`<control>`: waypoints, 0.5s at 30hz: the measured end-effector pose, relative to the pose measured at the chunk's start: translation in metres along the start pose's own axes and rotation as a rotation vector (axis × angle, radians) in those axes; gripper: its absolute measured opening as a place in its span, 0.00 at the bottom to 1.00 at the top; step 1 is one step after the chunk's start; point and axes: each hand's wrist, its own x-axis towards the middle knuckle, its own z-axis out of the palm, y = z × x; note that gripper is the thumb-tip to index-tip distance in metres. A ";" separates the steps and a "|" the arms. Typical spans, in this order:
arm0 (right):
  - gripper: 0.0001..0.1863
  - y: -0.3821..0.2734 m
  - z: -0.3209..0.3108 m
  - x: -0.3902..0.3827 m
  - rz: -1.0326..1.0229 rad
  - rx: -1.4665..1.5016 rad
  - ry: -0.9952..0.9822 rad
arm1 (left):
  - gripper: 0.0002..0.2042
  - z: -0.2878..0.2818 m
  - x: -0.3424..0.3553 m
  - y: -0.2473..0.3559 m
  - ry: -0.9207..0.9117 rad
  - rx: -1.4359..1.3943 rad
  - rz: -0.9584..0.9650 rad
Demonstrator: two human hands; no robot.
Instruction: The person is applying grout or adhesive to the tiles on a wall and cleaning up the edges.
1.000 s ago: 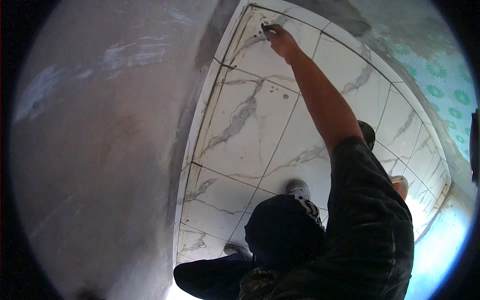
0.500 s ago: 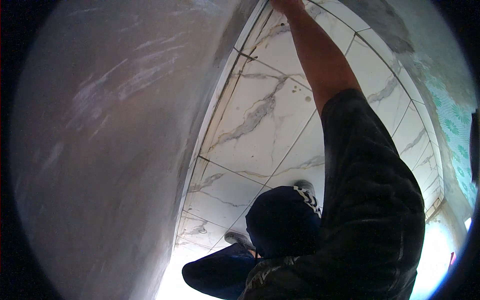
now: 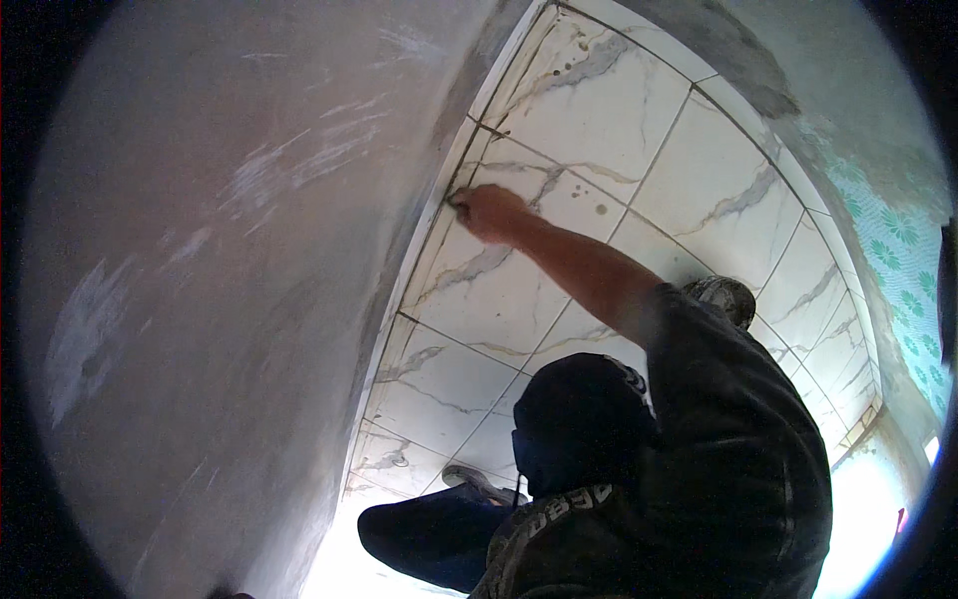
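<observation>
My right hand (image 3: 486, 212) is down at the seam where the marbled floor tiles (image 3: 499, 285) meet the base of the wall. Its fingers are closed, pressed together around something small and dark at their tips, too small to make out. A narrow tile strip (image 3: 407, 270) runs along the foot of the wall beside the hand. Dark joint lines separate the tiles, and brownish residue lies along the wall-side seam. My left hand is out of view.
A grey plastered wall (image 3: 249, 299) with pale scuffs rises on the left. My shoes (image 3: 726, 298) stand on the tiles. Several dark spots mark the far tile. At the right, a green leaf-patterned sheet (image 3: 888, 230) lies against grey plaster; bright light glares at the bottom.
My right hand has come back along the wall seam from the far corner, its arm now bent closer. One shoe has shifted to the right and farther forward.
</observation>
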 end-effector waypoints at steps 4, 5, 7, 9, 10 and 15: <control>0.23 0.075 -0.094 0.067 0.229 -0.134 0.302 | 0.34 -0.009 -0.013 -0.048 -0.016 0.061 0.099; 0.23 0.052 -0.137 0.064 0.278 -0.144 0.356 | 0.35 -0.015 -0.016 -0.057 -0.025 0.078 0.081; 0.18 0.080 -0.163 0.091 0.323 -0.143 0.540 | 0.35 -0.004 -0.009 -0.027 -0.034 0.053 0.037; 0.21 0.039 -0.167 0.072 0.405 0.109 0.359 | 0.35 -0.008 -0.004 -0.025 -0.052 0.060 0.010; 0.19 0.040 -0.151 0.070 0.372 0.042 0.386 | 0.36 -0.008 -0.009 -0.036 -0.045 0.132 0.018; 0.18 -0.018 0.012 0.008 0.144 0.035 0.028 | 0.36 -0.017 -0.014 -0.040 -0.063 0.162 -0.011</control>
